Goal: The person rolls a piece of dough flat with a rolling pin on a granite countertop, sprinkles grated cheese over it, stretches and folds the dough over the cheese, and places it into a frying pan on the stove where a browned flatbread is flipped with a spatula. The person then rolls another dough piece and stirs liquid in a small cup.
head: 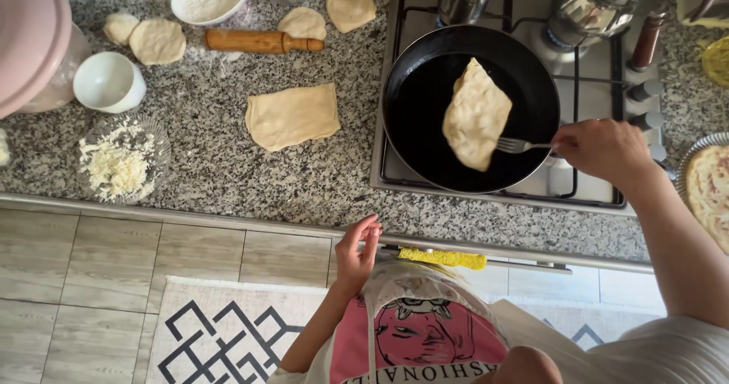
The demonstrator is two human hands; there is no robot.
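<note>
Pinched in the grip of the right hand, at the right of the frame, a fork is held by its handle, and its tines are pressed against the lower right edge of a flat piece of dough. This dough is lying tilted in a black frying pan, which is set on a gas stove in the upper right part of the frame. The left hand is seen at the lower centre, near the edge of the granite desk; its grip is loosely spread and nothing is held in it. Just right of this hand a yellow cloth is hung below the desk edge. On the desk, left of the pan, a folded square of raw dough is laid. Above it a wooden rolling pin is found, with small dough rounds near it on both sides. A white cup and a glass bowl of grated cheese are placed at the left. A cooked flatbread on a plate is partly seen at the right edge.
</note>
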